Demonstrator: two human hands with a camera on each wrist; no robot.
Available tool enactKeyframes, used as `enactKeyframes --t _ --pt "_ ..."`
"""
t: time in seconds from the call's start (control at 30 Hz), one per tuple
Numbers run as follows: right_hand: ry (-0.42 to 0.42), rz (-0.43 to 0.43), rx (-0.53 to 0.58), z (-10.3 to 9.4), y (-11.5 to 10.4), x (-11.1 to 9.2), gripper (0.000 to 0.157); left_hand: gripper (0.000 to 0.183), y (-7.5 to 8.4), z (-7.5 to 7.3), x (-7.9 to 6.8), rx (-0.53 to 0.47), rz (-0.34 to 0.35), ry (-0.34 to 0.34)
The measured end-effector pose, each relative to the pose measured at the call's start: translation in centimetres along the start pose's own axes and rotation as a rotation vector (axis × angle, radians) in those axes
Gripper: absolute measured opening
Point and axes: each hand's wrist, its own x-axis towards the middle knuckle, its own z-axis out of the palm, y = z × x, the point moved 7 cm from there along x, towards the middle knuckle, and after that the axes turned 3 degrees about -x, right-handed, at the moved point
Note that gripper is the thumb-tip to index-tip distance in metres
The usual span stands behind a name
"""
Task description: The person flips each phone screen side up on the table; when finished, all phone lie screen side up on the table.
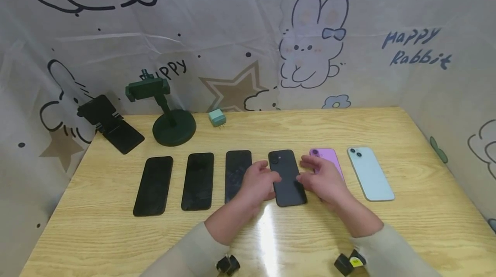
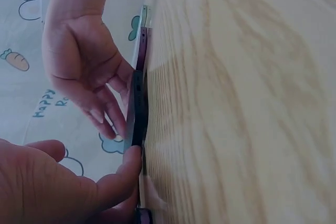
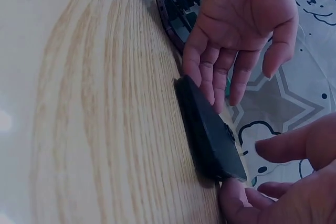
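Note:
A black phone point(image 1: 287, 182) lies back side up on the table, its camera lenses at the top left. My left hand point(image 1: 257, 182) is at its left edge, fingertips against the side and the thumb raised over the back. At the right edge, the fingers of my right hand point(image 1: 324, 180) are at the side, with the thumb apart from them. In the right wrist view the phone point(image 3: 207, 129) stands between both hands. Partly behind my right hand is a purple phone point(image 1: 329, 156); a dark phone point(image 1: 237, 167) lies partly behind my left.
Further right lies a light blue phone point(image 1: 370, 175). Two black phones point(image 1: 153, 186) point(image 1: 197, 182) lie to the left. Along the back stand a black folding stand point(image 1: 112, 124), a dark green phone holder point(image 1: 174, 128) and a teal charger point(image 1: 217, 117). Printed cloth point(image 1: 240, 18) hangs behind the wooden table point(image 1: 97, 242).

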Motion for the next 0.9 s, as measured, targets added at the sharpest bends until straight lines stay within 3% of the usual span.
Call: enactKeyframes --t 0.27,0.47,0.6,0.9 --pt "0.011 -0.009 -0.012 -0.1 0.3 0.0 0.061 0.071 -0.5 0.2 0.2 -0.142 -0.026 0.018" --pt "-0.045 0.001 0.114 0.4 0.8 -0.4 0.059 0.058 -0.3 -0.2 0.6 -0.103 0.041 0.039" --pt "-0.028 -0.003 0.139 0.6 0.7 -0.6 0.062 0.051 0.0 -0.6 0.6 -0.089 0.051 0.038" --pt "0.014 -0.046 0.138 0.9 0.4 -1.1 0.064 0.035 0.8 -0.5 0.5 -0.173 0.077 -0.085"
